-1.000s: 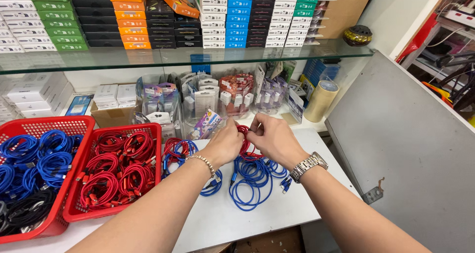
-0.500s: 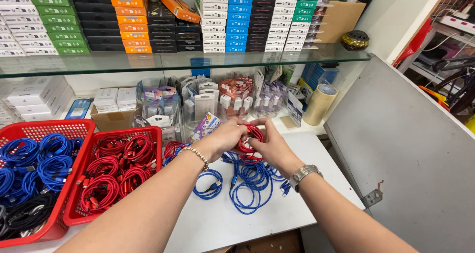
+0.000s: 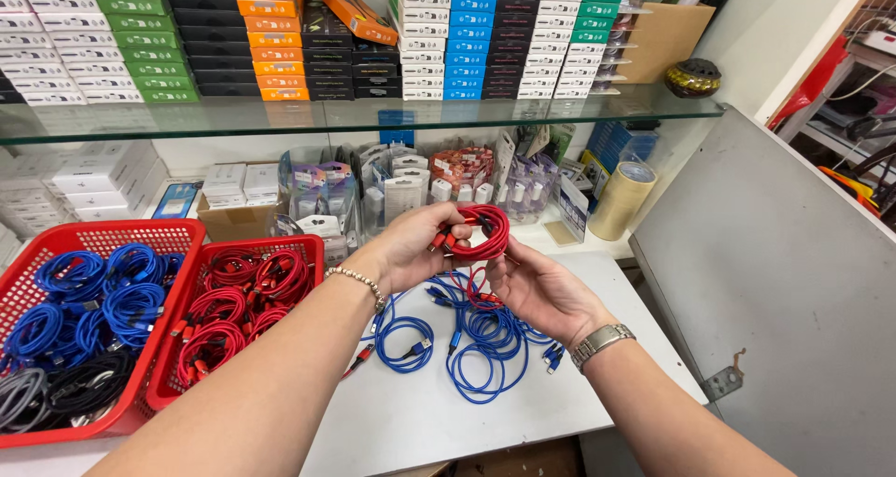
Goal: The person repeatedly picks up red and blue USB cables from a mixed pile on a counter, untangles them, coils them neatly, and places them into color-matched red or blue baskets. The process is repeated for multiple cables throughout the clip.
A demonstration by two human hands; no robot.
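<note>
Coiling red cable (image 3: 481, 231) w/ left hand (image 3: 415, 248), right hand (image 3: 541, 290) under.

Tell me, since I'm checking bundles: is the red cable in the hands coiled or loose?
Coiled: the red cable forms a round loop in the left hand; one end trails toward the right hand.

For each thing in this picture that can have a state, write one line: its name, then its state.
Red cable: coiled, held in the air.
Left hand: gripping the coil.
Right hand: open under the coil, touching it.
Blue cables: loose on the table.
Red baskets: filled with coiled cables.
Tape roll: upright.
</note>
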